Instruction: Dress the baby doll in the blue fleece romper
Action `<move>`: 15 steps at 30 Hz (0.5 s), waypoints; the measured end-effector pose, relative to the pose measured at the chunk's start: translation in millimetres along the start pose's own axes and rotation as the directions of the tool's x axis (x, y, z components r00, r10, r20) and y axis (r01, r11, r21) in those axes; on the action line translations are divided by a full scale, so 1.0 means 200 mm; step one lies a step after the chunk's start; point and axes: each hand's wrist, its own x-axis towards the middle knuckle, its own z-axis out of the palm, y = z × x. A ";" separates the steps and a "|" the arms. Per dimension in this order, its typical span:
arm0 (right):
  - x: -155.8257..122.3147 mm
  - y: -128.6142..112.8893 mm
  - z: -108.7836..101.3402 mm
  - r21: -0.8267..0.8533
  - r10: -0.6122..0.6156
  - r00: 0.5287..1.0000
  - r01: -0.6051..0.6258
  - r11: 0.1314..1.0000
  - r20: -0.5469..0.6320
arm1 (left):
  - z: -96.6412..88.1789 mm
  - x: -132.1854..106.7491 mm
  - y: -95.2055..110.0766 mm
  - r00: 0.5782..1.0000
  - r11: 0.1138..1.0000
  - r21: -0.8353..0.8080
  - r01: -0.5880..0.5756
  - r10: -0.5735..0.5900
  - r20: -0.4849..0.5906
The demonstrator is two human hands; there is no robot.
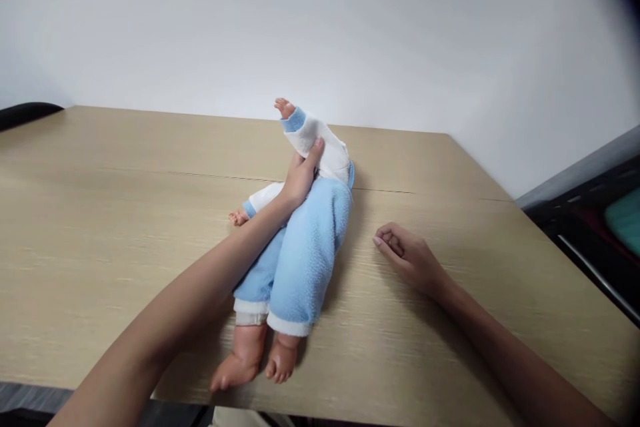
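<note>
A baby doll point(295, 253) lies on its side on the wooden table point(125, 213), bare feet toward me at the near edge. It wears light blue fleece trousers and a white top with blue cuffs. One doll arm sticks up, the other lies on the table. My left hand point(301, 177) is closed around the doll's upper body, thumb against the raised sleeve. The doll's head is hidden behind my hand and its clothes. My right hand point(407, 257) rests on the table right of the doll, apart from it, fingers loosely curled with nothing in them.
A plain white wall point(350, 27) rises behind the table. A dark chair back point(25, 113) shows at the far left edge. At the right, beyond the table's edge, stands dark furniture point(595, 213) with a teal object point(625, 217) in it.
</note>
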 end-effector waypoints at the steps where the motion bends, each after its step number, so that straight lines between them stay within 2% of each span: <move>1: 0.00 0.00 0.00 0.028 0.012 1.000 -0.011 1.000 -0.014 | 0.02 -0.01 0.00 1.000 0.999 0.037 -0.015 0.015 0.005; 5: 0.02 0.02 0.01 0.260 0.083 0.991 -0.053 0.964 -0.109 | 0.10 -0.05 0.01 0.994 0.969 0.228 -0.098 0.086 0.061; 8: 0.06 0.03 -0.01 0.510 0.175 0.983 -0.122 0.851 -0.057 | 0.16 -0.07 -0.01 0.967 0.907 0.348 -0.236 0.184 0.176; 10: 0.09 0.02 -0.03 0.645 0.226 0.974 -0.191 0.740 0.029 | 0.20 -0.07 -0.04 0.928 0.842 0.424 -0.335 0.215 0.306; 12: 0.11 0.01 -0.06 0.731 0.243 0.964 -0.246 0.637 0.113 | 0.23 -0.08 -0.07 0.865 0.752 0.495 -0.435 0.196 0.462; 13: 0.12 0.02 -0.07 0.739 0.240 0.961 -0.260 0.622 0.136 | 0.24 -0.09 -0.08 0.828 0.705 0.518 -0.484 0.178 0.531; 15: 0.13 0.02 -0.10 0.677 0.233 0.965 -0.253 0.691 0.123 | 0.26 -0.11 -0.08 0.763 0.629 0.538 -0.560 0.141 0.630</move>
